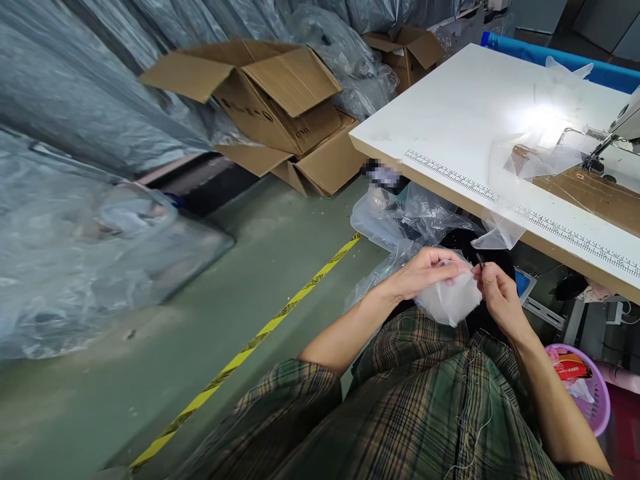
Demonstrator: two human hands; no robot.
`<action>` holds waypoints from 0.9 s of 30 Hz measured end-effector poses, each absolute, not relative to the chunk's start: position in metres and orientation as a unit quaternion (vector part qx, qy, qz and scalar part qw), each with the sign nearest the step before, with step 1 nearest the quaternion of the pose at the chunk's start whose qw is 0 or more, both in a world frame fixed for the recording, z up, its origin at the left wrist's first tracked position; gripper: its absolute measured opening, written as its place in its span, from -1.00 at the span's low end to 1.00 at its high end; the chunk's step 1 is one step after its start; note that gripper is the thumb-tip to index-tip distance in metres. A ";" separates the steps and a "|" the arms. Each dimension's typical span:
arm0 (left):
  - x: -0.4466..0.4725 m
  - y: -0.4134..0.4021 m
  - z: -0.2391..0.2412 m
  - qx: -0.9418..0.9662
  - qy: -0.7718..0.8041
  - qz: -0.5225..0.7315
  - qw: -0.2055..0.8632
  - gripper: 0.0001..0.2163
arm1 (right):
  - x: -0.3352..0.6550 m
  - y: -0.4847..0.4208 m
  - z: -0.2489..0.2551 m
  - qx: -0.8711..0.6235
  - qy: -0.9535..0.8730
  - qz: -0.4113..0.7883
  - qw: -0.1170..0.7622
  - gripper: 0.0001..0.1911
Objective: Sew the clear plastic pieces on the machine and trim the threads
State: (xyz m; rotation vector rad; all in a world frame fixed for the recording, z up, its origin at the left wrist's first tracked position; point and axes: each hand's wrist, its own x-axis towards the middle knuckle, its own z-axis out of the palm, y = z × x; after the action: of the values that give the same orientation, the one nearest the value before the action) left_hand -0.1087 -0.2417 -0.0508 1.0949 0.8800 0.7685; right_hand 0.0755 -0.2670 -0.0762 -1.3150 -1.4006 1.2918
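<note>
My left hand [425, 272] is closed on a small clear plastic bag [453, 300] with something pale inside, held over my lap. My right hand [497, 297] pinches the bag's top edge, and a small dark object [480, 260] sticks up from between its fingers. Both hands sit just left of the white sewing table [450, 120], below its front edge. A larger clear plastic bag [400, 220] holding dark fabric lies behind my hands.
A sewing machine [620, 133] stands at the table's right, with clear film [540, 160] and brown card beside it. Open cardboard boxes [270, 93] and grey plastic-wrapped bundles [75, 200] line the floor at left. A yellow tape line [250, 347] crosses the floor. A pink basket [595, 387] sits at right.
</note>
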 end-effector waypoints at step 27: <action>-0.106 -0.225 -0.034 0.446 0.313 0.162 0.823 -0.43 | 0.086 -0.282 -0.047 -0.462 -0.663 0.338 0.483 -0.89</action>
State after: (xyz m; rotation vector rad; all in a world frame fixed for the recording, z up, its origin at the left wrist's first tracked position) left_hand -0.1057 -0.2254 -0.0342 0.9478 0.6650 0.3442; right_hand 0.0864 -0.2818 -0.0471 -1.1255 -1.6145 0.8230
